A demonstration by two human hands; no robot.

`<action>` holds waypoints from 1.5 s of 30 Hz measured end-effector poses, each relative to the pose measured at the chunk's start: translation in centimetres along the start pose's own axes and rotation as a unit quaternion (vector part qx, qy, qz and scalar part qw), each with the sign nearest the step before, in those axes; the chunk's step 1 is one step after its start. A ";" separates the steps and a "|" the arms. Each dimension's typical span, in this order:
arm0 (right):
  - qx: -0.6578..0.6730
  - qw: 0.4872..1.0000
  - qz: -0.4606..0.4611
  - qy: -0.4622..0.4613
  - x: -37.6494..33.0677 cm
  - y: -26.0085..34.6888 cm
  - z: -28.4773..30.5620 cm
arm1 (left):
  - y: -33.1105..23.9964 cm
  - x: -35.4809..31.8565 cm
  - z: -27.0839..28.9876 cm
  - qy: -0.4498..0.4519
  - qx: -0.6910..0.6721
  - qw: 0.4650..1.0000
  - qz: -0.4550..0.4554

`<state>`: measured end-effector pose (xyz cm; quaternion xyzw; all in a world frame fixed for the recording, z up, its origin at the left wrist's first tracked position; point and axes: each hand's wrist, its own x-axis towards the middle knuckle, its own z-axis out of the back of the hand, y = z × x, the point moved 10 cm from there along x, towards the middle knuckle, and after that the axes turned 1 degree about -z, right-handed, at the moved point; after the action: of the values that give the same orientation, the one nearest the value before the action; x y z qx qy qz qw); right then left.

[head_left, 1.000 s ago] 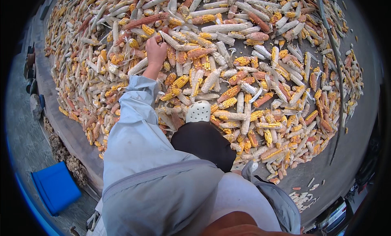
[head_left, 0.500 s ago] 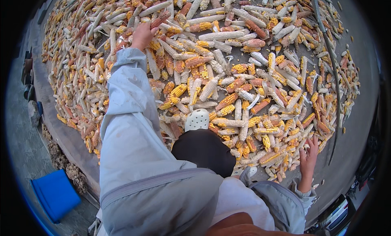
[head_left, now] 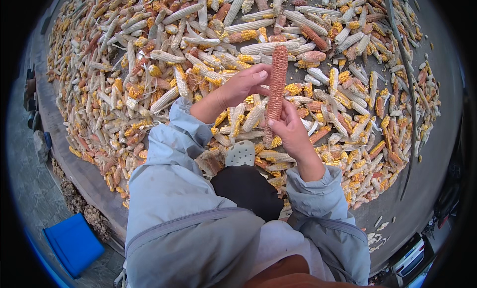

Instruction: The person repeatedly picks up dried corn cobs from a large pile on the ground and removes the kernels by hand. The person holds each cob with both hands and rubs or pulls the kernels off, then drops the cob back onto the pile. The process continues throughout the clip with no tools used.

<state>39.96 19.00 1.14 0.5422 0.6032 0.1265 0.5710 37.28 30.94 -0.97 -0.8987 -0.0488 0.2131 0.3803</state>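
Observation:
A long reddish corn cob (head_left: 279, 72), stripped of its kernels, stands nearly upright in front of me. Its lower part is gripped by my right hand (head_left: 293, 131), with the thumb laid against the near side. My left hand (head_left: 243, 87) is beside the cob's middle, palm turned toward it and thumb apart from the fingers. Some of its fingertips reach the cob's edge or pass behind it; whether they touch cannot be made out. Below and around both hands lie many corn cobs (head_left: 238, 120), some bare and pale, others with patches of yellow kernels.
My shoe, a pale clog with holes (head_left: 240, 154), is among the cobs below my hands. A long dark strip (head_left: 405, 69) crosses the right side of the spread. At the lower left is a blue bin (head_left: 74, 243); a white vehicle (head_left: 413, 255) shows at the lower right.
My left hand has come back from the far left with the reddish cob. My right hand has risen from the lower right to the centre and now grips the cob.

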 end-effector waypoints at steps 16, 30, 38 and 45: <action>0.050 0.993 -0.032 -0.099 1.2 -1.6 5.4 | -19.9 4.6 22.6 -0.299 0.674 0.629 -0.246; 0.276 0.960 -0.003 -0.038 7.6 1.3 2.1 | -13.9 4.4 24.8 -0.541 0.653 0.527 0.048; 0.356 0.934 0.002 -0.004 4.5 0.4 3.5 | -12.1 4.8 26.9 -0.432 0.443 0.786 0.008; 0.394 0.918 0.045 0.014 4.0 1.2 4.1 | -3.1 1.1 5.9 -0.008 -0.296 0.954 -0.035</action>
<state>44.89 20.75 -1.42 0.7483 0.5868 -0.0882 0.2966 36.01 37.32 -2.82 -0.9670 -0.1439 0.1827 0.1039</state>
